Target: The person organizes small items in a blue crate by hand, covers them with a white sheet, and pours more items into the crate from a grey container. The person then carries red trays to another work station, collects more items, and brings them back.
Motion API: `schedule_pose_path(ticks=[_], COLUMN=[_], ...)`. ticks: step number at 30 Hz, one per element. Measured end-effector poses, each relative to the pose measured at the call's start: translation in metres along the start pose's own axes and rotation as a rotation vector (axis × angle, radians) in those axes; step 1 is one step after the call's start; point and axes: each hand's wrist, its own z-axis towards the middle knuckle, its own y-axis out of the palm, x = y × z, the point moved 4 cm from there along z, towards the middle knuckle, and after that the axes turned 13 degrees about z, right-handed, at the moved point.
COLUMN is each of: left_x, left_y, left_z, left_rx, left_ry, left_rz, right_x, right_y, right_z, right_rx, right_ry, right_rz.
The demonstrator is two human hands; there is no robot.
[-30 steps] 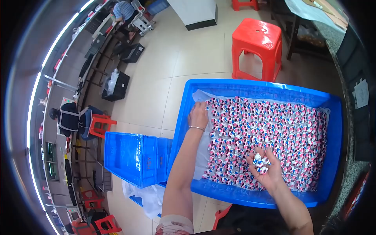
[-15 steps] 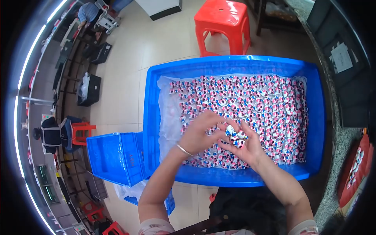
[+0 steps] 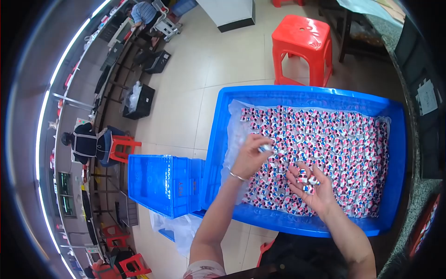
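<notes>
A large blue bin (image 3: 302, 93) lined with a white sheet (image 3: 235, 135) holds many small pink, white and blue figures (image 3: 344, 153) in close rows. My left hand (image 3: 253, 153), with a bracelet at the wrist, pinches one small figure (image 3: 265, 148) above the left part of the rows. To its right, my right hand (image 3: 313, 188) is palm up with curled fingers, cupping several small figures (image 3: 309, 181) above the rows.
Behind the bin stands a red stool (image 3: 302, 37). Stacked blue crates (image 3: 153, 186) are at its left. Seated people (image 3: 88, 142) are along a workbench at the far left. A dark cabinet (image 3: 418, 88) stands at the right.
My left hand went from the sheet's edge to my right palm, then moved back left with one figure between its fingers. My right hand still holds several figures. The view also swung and came back.
</notes>
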Motion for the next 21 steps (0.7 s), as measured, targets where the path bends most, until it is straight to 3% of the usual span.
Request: schedule_pose_path(ticks=[1, 3, 6, 9, 18, 21], left_x=[-0.016, -0.034, -0.061, -0.081, -0.108, -0.075], left_y=[-0.014, -0.03, -0.036, -0.034, -0.026, -0.027], left_z=[0.007, 0.023, 0.05, 0.069, 0.076, 0.067], left_rx=[0.019, 0.122, 0.152, 0.075, 0.105, 0.228], left_ry=[-0.059, 0.118, -0.016, -0.008, 0.088, 0.158], left_rz=[0.086, 0.602, 0.845, 1.005, 0.904, 0.958], right_x=[0.001, 0.002, 0.001, -0.002, -0.013, -0.017], right_y=[0.0, 0.002, 0.001, 0.002, -0.002, -0.005], right_z=[-0.002, -0.003, 0.003, 0.007, 0.017, 0.019], right_rx=[-0.008, -0.023, -0.011, -0.017, -0.025, -0.015], right_ry=[0.011, 0.032, 0.055, 0.057, 0.017, -0.008], right_rz=[-0.007, -0.021, -0.023, -0.034, 0.012, 0.05])
